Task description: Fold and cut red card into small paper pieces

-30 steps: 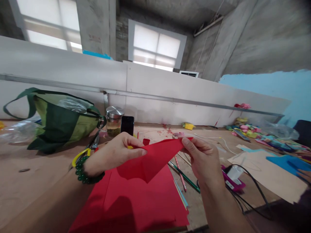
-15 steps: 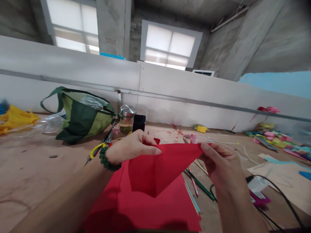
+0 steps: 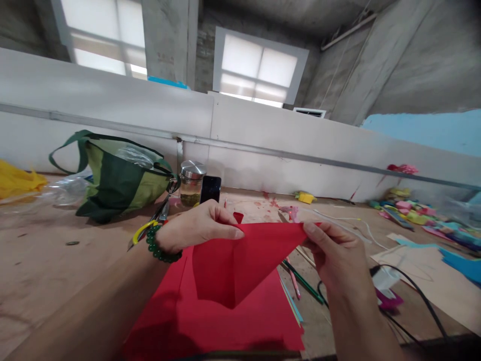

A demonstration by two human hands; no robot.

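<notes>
One broad surface (image 3: 33, 286): brownish, stained with red towards the back, carrying the sheets, bag, jar and tools.
White partition (image 3: 263, 120): runs along the back of the surface, a grey rail across it.
Green bag (image 3: 116, 183): two-toned, at the back left, its mouth gaping over clear plastic.
Red sheets (image 3: 244, 331): lying flat beneath the hands, with blue and yellowish paper edges showing along the right side.
Pale sheet (image 3: 424, 268): flat at the right, blue paper (image 3: 460, 265) lying at its far edge.
Creased red paper (image 3: 255, 255): held up in front of the person, above the red sheets; its upper edge is nearly straight, its lower part hangs to a point at the crease.
Left hand (image 3: 205, 225): thumb and fingers clamped on the upper edge of the creased red paper, left of its middle.
Right hand (image 3: 334, 245): thumb and fingers clamped on the paper's right-hand corner.
Lidded jar (image 3: 191, 185): upright just beside the bag.
Dark phone (image 3: 210, 189): propped upright near the jar.
Green bead bracelet (image 3: 161, 248): around the left wrist.
Two pencils, green (image 3: 306, 286) and pink (image 3: 293, 283): beside the red sheets, on their right.
</notes>
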